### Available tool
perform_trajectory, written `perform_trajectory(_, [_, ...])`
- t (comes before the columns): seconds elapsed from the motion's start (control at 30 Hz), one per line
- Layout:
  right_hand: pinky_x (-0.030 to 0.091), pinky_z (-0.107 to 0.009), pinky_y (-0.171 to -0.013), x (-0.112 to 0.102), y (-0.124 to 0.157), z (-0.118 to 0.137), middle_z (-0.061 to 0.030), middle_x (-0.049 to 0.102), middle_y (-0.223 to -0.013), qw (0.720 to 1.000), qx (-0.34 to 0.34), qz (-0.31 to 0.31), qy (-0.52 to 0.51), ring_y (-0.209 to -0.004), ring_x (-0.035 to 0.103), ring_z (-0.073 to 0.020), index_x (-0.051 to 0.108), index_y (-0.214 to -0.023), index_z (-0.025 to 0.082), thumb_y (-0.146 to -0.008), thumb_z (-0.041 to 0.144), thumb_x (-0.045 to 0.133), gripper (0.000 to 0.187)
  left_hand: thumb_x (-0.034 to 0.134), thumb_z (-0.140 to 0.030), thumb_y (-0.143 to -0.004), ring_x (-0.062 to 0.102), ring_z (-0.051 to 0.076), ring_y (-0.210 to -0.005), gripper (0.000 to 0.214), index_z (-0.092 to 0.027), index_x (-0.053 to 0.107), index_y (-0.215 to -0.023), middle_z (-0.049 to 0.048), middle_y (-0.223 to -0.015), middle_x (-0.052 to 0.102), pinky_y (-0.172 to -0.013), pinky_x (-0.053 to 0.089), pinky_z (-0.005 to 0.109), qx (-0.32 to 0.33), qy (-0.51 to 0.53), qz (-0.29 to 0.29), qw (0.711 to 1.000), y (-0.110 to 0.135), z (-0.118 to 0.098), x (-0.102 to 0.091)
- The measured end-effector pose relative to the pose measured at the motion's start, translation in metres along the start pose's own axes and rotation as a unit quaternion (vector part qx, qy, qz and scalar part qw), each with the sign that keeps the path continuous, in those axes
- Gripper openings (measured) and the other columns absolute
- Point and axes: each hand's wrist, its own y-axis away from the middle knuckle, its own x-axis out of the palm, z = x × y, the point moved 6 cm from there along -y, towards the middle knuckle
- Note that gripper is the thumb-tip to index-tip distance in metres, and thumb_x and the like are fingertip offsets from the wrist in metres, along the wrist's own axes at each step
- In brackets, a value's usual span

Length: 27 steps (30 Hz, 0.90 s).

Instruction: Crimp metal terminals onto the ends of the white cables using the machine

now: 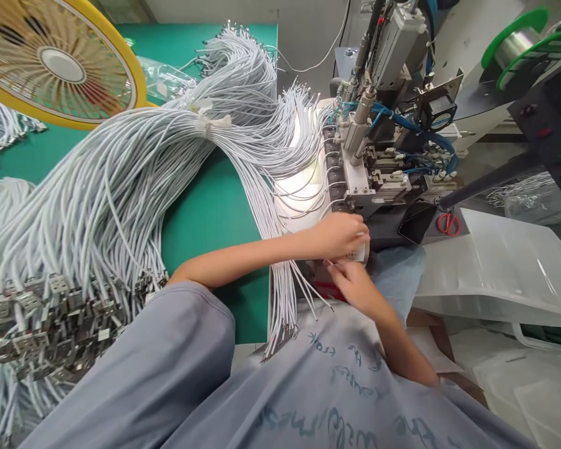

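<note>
My left hand reaches across to the front end of the machine, its fingers curled together; whatever lies inside them is hidden. Just below it my right hand is closed, with thumb and finger pinched on the end of a white cable. Beside both hands hangs a bundle of loose white cables, their ends over the green table's edge. Several single cables run into the row of dark slots along the machine's side. A white round part with print shows between my hands.
A large tied bundle of white cables with metal connectors covers the green table at left. A yellow fan stands behind. To the right are a wire spool, red scissors, a phone and a white sheet.
</note>
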Motion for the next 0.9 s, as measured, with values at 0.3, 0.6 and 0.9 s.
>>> perform_trajectory(0.3, [0.048,-0.028,-0.057,-0.097,0.019,-0.009,-0.0017,0.065,-0.07,0.95,-0.007,-0.254,-0.184,-0.061,0.058,-0.0148,0.064,-0.076,0.02,-0.065,0.033,0.073,0.019,0.053,-0.028,-0.09,0.056,0.009,-0.067,0.024,-0.011,0.065,-0.101,0.0046,-0.085,0.065,-0.063,0.043,0.02,0.041,0.298,-0.065,0.952,0.005,-0.009,0.0])
perform_trajectory(0.6, [0.043,-0.026,-0.054,-0.086,0.012,0.01,-0.0003,0.059,-0.071,0.909,-0.111,-0.341,-0.214,-0.061,0.054,-0.0114,0.071,-0.076,0.022,-0.075,0.028,0.067,0.007,0.053,-0.029,-0.088,0.053,0.008,-0.062,0.023,-0.012,0.069,-0.086,0.0033,-0.071,0.058,-0.054,0.042,0.018,0.073,0.333,-0.184,0.922,0.011,-0.013,-0.02])
perform_trajectory(0.9, [0.033,-0.026,-0.047,-0.104,0.011,0.024,0.002,0.046,-0.055,0.954,-0.119,-0.274,-0.012,-0.052,0.04,-0.0104,0.07,-0.07,0.02,-0.079,0.028,0.061,0.015,0.041,-0.019,-0.091,0.049,0.01,-0.061,0.027,-0.014,0.068,-0.088,0.0025,-0.067,0.052,-0.055,0.038,0.021,0.118,0.188,-0.16,0.962,0.01,-0.013,-0.017])
